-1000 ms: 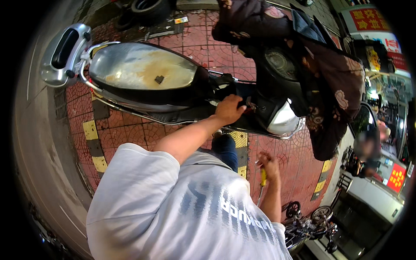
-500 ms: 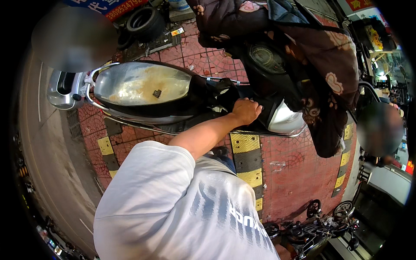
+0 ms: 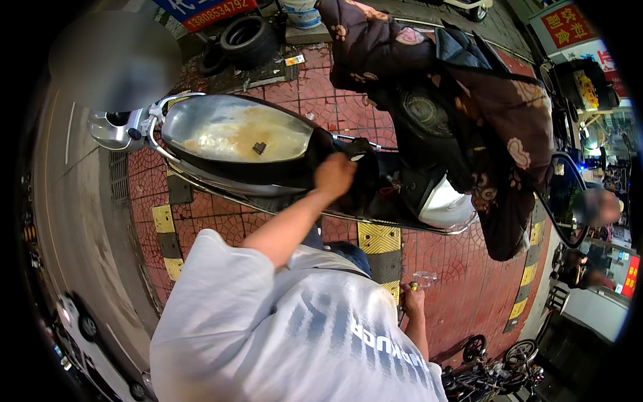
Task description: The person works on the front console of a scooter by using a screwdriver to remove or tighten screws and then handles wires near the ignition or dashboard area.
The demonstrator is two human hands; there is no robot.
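A motor scooter stands across the view, its long seat silvery and stained brown. On the seat lies a small dark object. My left hand is over the dark front end of the seat, fingers curled in. Just beyond them a small whitish piece shows; whether they hold it is unclear. Low on the right, my right hand is closed round a small thing with a yellow end, too small to name. A brown patterned quilted cover drapes over the scooter's front.
Yellow-and-black ramp blocks lie on the red paving. Old tyres and a white bucket stand behind the scooter. A parked motorcycle is at lower right. A mirror juts out at the right. A clear plastic scrap is on the ground.
My left hand has moved left, from the scooter's footwell area to the front of the seat. My right hand has come into view. The whole view has shifted slightly.
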